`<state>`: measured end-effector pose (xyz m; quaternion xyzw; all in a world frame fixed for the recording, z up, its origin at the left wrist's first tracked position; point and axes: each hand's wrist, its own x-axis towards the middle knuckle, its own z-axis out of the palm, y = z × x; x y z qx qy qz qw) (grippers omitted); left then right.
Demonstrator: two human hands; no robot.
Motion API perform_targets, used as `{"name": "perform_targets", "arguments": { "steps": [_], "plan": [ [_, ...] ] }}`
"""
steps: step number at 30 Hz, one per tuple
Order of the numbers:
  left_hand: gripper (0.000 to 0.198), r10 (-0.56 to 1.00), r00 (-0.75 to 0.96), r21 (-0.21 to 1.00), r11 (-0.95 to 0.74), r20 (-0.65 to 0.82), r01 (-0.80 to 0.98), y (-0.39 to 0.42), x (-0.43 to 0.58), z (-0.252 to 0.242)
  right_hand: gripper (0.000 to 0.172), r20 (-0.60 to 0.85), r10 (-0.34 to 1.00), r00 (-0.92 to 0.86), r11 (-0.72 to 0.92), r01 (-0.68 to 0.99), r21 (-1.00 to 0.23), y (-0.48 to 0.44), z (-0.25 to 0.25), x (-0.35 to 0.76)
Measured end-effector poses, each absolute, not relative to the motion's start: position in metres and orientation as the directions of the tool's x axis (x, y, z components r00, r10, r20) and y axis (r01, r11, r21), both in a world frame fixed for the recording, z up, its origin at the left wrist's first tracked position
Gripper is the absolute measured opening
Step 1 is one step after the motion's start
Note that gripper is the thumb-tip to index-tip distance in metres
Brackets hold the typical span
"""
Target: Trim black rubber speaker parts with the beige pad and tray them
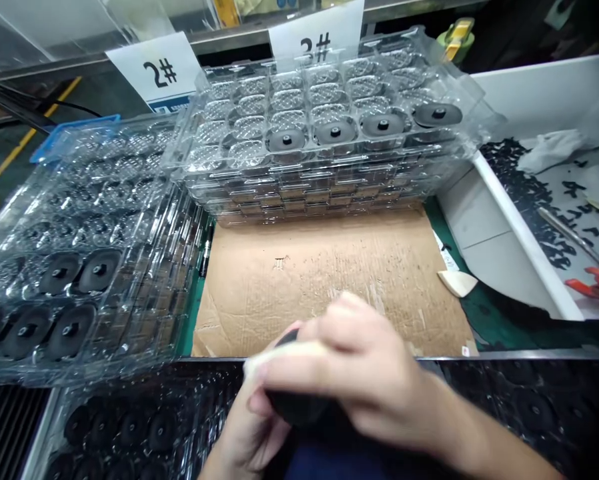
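Note:
In front of the bench edge, my left hand [252, 427] is wrapped round a dark, rounded black part [299, 407]. My right hand [364, 373] lies over the same part, fingers bent and smeared by motion. A pale cream piece [294, 352] shows along its fingers, against the black part; whether it is cloth or something stiffer I cannot tell. Much of the black part is covered by both hands. Beyond them lies a sheet of brown cardboard [319, 273].
Stacked clear plastic trays [239, 190] stand at the back, others [144, 293] at left, with black oval parts in some pockets. A white bin [519, 233] on the right holds black scraps and an orange-handled tool [597, 283]. A cream wedge [458, 283] lies beside the cardboard.

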<state>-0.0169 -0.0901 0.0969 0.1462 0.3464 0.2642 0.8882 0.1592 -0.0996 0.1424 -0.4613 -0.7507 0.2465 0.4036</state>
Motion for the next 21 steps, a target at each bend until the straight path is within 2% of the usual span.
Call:
{"name": "perform_targets", "arguments": {
  "steps": [3,5,9,13,15,16,18,19,21],
  "plan": [
    [0.057,0.559,0.651,0.393,0.828,-0.513,-0.4,-0.087,-0.014,0.101,0.031,0.248,0.969,0.01,0.204,0.538,-0.818,-0.097,0.115,0.173],
    [0.057,0.544,0.678,0.35,0.839,-0.495,-0.417,-0.084,-0.014,0.103,0.03,0.179,0.979,0.101,0.089,0.582,-0.809,-0.102,0.087,0.178],
    [0.055,0.535,0.698,0.327,0.845,-0.477,-0.424,-0.082,-0.013,0.104,0.03,0.093,0.995,0.023,0.056,0.652,-0.756,-0.122,0.04,0.174],
    [0.055,0.529,0.711,0.322,0.848,-0.463,-0.422,-0.084,-0.009,0.102,0.029,0.091,0.991,0.094,0.009,0.641,-0.767,-0.128,0.059,0.171],
    [0.054,0.549,0.702,0.344,0.835,-0.453,-0.43,-0.086,-0.007,0.1,0.03,0.175,0.974,0.141,0.055,0.605,-0.794,-0.122,0.09,0.171],
    [0.052,0.56,0.691,0.356,0.827,-0.458,-0.434,-0.087,-0.007,0.098,0.03,0.246,0.962,0.116,0.132,0.593,-0.794,-0.119,0.106,0.169],
    [0.049,0.569,0.669,0.379,0.821,-0.479,-0.427,-0.088,-0.007,0.096,0.029,0.401,0.915,-0.047,0.353,0.577,-0.737,-0.112,0.131,0.165],
    [0.047,0.576,0.654,0.4,0.816,-0.49,-0.418,-0.088,-0.008,0.095,0.029,0.424,0.896,-0.134,0.42,0.569,-0.707,-0.11,0.139,0.163],
    [0.047,0.591,0.633,0.447,0.802,-0.501,-0.396,-0.088,-0.011,0.095,0.03,0.345,0.919,-0.191,0.387,0.596,-0.704,-0.107,0.145,0.159]
  ]
}}
